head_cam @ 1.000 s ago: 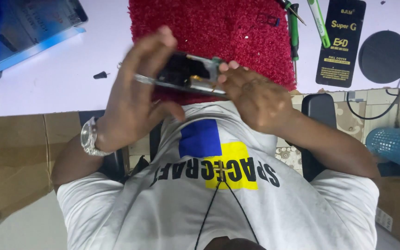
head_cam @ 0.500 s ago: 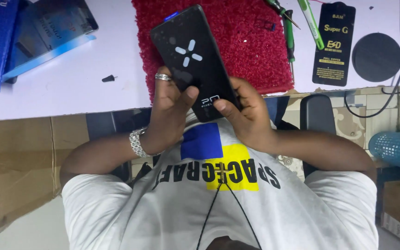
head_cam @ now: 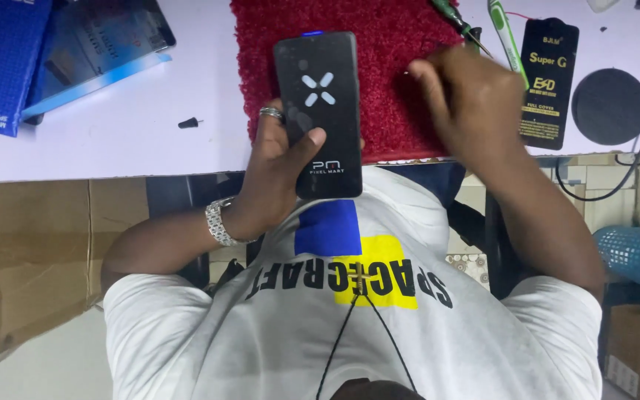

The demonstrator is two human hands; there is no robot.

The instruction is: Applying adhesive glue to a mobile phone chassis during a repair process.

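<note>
**Head view: one hand steadies a dark phone while the other works on the red mat**

Head camera looks down on a person seated at a white table (head_cam: 112,141). The left hand (head_cam: 279,174) holds a black phone (head_cam: 318,111) upright by its lower half, thumb laid across the glossy face and the remaining fingers curled behind; a ring shows on one finger and a metal watch (head_cam: 220,221) sits at the wrist. The phone hangs over the near edge of a red fibre mat (head_cam: 387,81), at about twelve o'clock from the chest.

The right hand (head_cam: 468,100) is down on the mat at about two o'clock, blurred, fingers bunched together; whether they pinch anything cannot be told. Just beyond it, at one o'clock, lie a green-handled screwdriver (head_cam: 457,18), a pale green pen-like tool (head_cam: 504,30) and a black packet (head_cam: 548,81), with a round black disc (head_cam: 610,106) to the right. A blue box (head_cam: 1,67) lies at ten o'clock, and a small black piece (head_cam: 189,122) lies alone on the table.

Done well, the thumb should press near the phone's edge, not its middle, so the face stays unsmeared. Keeping the phone over the mat gives a soft landing. The right hand is best moved slowly, since anything small hides easily in the pile.
</note>
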